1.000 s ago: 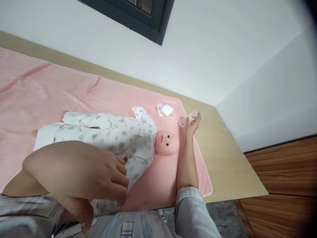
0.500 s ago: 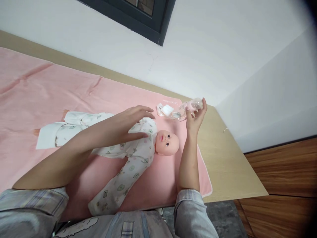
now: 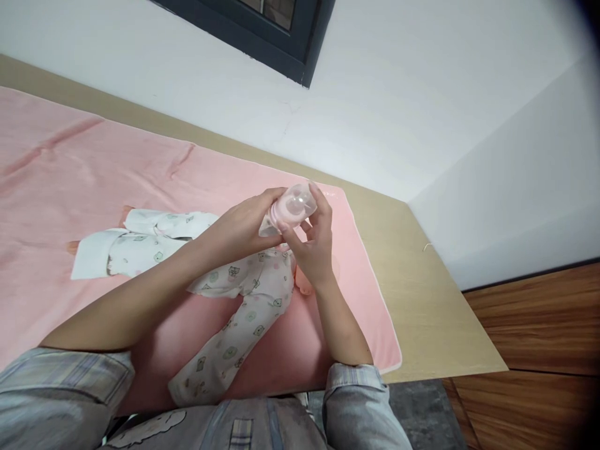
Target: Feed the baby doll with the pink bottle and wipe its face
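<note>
Looking down from the head view, the person is holding a clear plastic bottle with pink parts (image 3: pixel 294 205) above the upper body of a doll in white printed clothes (image 3: pixel 262 284). The right hand (image 3: pixel 315 247) is curling around the bottle on the side toward the doll's head, its thumb and fingers pinching the clear wall. The left hand (image 3: pixel 241 225) is coming in from the side of the doll's legs, closing on the bottle's other end; some of its fingertips are hiding behind the plastic. Beneath the doll, a pink blanket (image 3: pixel 365 300) is covering much of the table (image 3: pixel 422 312).

The bottle is probably weighing little, its smooth, thin-looking shell being stiff enough to hold its shape but likely slippery and prone to denting if squeezed hard. The pink middle is seeming the surest place for a light, wrapping hold, the clear ends calling for gentler fingertips.
</note>
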